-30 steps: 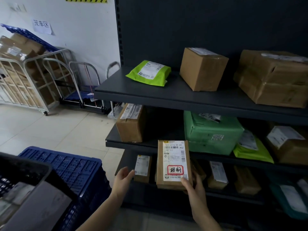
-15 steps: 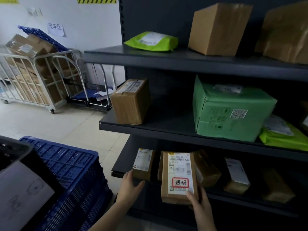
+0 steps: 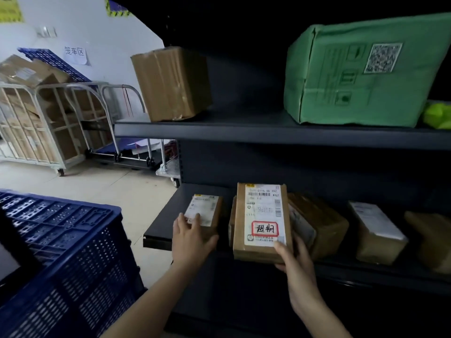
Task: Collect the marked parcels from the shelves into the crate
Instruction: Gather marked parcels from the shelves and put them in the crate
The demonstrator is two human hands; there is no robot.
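A flat brown parcel (image 3: 262, 220) with a white label and a red-boxed handwritten mark stands upright at the front of the lower shelf (image 3: 156, 237). My right hand (image 3: 294, 259) holds it by its bottom right corner. My left hand (image 3: 191, 237) rests with spread fingers on a small brown labelled box (image 3: 207, 212) just left of it. The blue plastic crate (image 3: 61, 252) sits on the floor at the lower left.
More brown parcels (image 3: 317, 225) stand along the lower shelf to the right. A brown box (image 3: 172, 84) and a green box (image 3: 366, 71) sit on the shelf above. Metal cage trolleys (image 3: 39, 123) loaded with cartons stand at the back left.
My view has dropped and come closer to the lower shelf. My left hand has moved onto the small labelled box. My right hand still holds the marked parcel.
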